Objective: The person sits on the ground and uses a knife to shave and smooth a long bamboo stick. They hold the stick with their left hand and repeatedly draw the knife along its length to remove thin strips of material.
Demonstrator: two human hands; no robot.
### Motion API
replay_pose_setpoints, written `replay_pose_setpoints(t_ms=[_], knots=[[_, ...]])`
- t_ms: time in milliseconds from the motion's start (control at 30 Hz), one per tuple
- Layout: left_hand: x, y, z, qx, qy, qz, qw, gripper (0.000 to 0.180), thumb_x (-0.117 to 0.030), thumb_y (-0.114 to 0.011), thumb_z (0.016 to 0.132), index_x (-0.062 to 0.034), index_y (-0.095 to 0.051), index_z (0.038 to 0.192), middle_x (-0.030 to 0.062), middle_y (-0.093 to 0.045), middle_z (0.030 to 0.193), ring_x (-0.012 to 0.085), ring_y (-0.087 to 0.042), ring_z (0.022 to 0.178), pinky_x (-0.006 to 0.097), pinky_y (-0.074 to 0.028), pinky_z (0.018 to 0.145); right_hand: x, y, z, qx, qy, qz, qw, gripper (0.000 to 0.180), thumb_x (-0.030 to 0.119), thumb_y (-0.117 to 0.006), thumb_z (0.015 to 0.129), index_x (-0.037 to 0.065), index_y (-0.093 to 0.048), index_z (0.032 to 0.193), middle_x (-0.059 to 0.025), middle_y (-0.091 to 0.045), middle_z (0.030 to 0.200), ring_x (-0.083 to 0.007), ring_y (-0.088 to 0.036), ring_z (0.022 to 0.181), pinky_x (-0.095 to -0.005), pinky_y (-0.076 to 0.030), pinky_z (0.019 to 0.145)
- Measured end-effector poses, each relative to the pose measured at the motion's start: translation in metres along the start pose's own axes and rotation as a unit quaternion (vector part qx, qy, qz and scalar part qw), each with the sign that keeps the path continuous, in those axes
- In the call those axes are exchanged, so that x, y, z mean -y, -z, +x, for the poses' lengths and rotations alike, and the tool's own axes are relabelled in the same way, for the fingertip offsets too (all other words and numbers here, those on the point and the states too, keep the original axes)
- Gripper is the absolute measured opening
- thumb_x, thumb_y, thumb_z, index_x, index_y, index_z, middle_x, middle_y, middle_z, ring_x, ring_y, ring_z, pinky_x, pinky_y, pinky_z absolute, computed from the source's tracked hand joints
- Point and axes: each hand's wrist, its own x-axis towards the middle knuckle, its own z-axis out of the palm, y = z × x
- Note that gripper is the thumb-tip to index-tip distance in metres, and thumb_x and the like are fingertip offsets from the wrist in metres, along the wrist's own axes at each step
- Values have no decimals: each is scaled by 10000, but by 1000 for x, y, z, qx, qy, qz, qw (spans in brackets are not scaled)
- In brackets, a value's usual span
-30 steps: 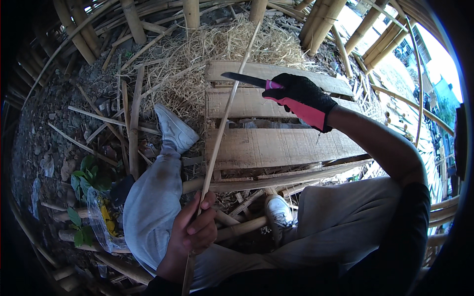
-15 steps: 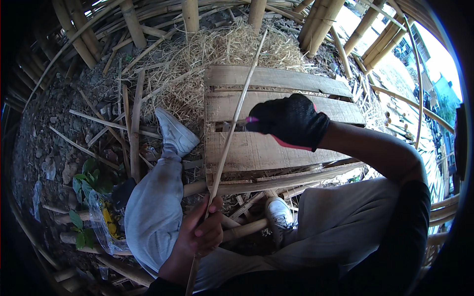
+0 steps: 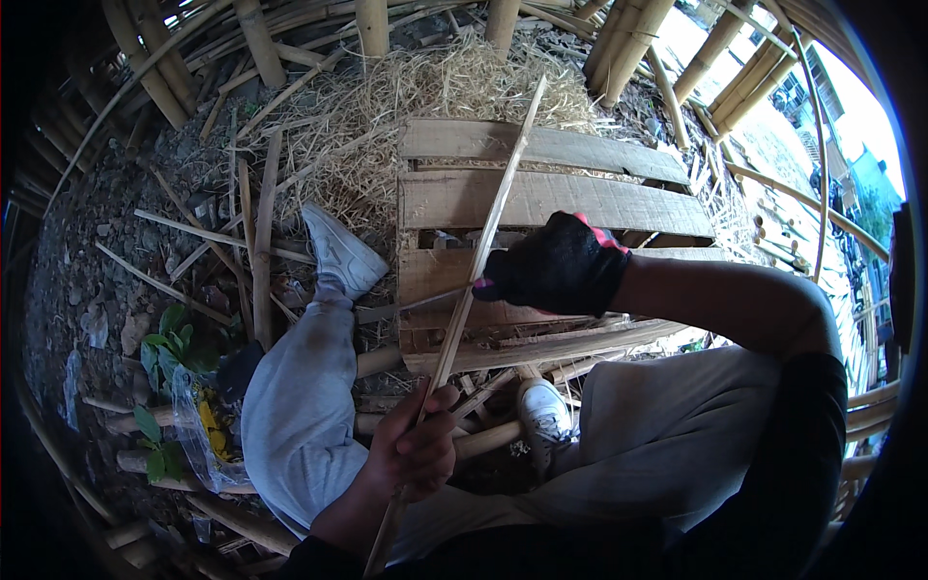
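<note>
Head view: a long thin bamboo strip [image 3: 480, 251] is running diagonally over the wooden pallet [image 3: 541, 198], its far tip reaching the straw pile [image 3: 435, 92] beyond the pallet. The bare left hand [image 3: 414, 449] is gripping the strip's near end below the pallet; the black-gloved right hand [image 3: 561, 263] is closing around a knife handle, the blade meeting the strip over the pallet's near planks.

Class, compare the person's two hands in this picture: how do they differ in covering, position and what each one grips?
The left hand is bare; the right hand wears a black glove with pink trim. The left hand grips the bamboo strip low, near the lap; the right hand is higher up the strip, over the wooden pallet. Both are closed at the same strip.
</note>
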Motion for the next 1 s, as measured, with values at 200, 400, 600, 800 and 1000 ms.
replay_pose_setpoints(t_ms=[200, 400, 600, 800, 1000], knots=[[0, 4, -1, 5, 4, -9, 1000, 357, -364, -264, 1136, -79, -449, 1027, 10, -514, 601, 85, -474, 345, 197, -366, 273, 1, 8, -2, 33, -5, -169, 985, 373, 509, -504, 1035, 184, -668, 959, -50, -693, 752, -243, -705, 672, -362, -573, 608], [3, 0, 3, -1, -8, -12, 1000, 365, -327, -252, 1139, -52, -459, 1014, 37, -541, 603, 85, -486, 342, 197, -380, 270, 2, 14, -1, 98, -173, -29, 980, 380, 535, -534, 1015, 204, -717, 982, -24, -699, 731, -226, -707, 678, -371, -573, 649], [4, -2, 3, -15, -7, -48, 999, 355, -369, -241, 1138, -86, -423, 1025, 15, -499, 599, 91, -448, 335, 196, -356, 276, -52, 19, 3, -2, -56, -283, 957, 367, 530, -511, 1023, 199, -670, 1026, -42, -689, 728, -245, -700, 652, -397, -569, 612], [6, -6, 2, -23, -7, -26, 999, 362, -378, -241, 1137, -89, -425, 1022, 13, -495, 593, 86, -441, 334, 198, -346, 274, -52, 4, -13, -8, -7, -237, 972, 375, 522, -505, 1029, 190, -663, 957, -55, -691, 780, -290, -695, 684, -411, -563, 602], [1, 4, -1, -8, 2, -13, 1000, 373, -383, -239, 1136, -90, -432, 1011, 12, -493, 587, 88, -445, 326, 205, -349, 269, -29, 9, -6, 40, -24, -235, 971, 385, 548, -530, 1013, 244, -730, 1138, -61, -724, 801, -294, -699, 688, -357, -589, 657]])
